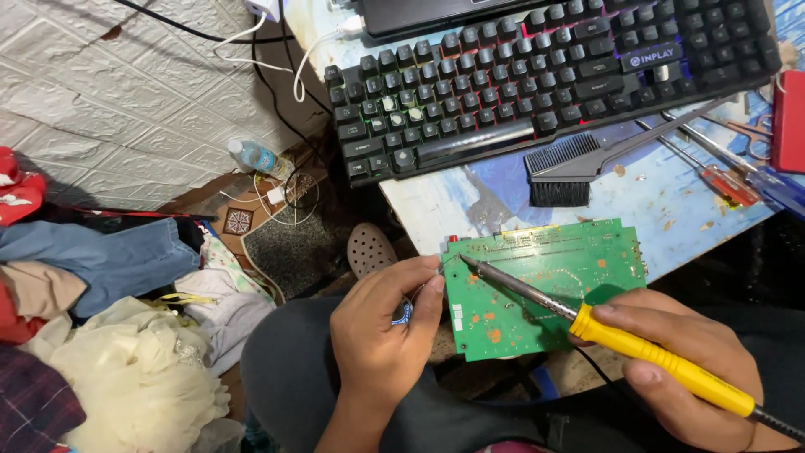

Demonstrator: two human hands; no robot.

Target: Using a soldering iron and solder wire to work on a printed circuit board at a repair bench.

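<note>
Holding a yellow-handled soldering iron (587, 323) in a closed right hand (688, 365), tip touching the flat green circuit board's (545, 289) left corner at the table edge. Left hand (386, 331) pinches that left edge. Board's light, stiff, fragile, so probably best gripped by its edges.
</note>
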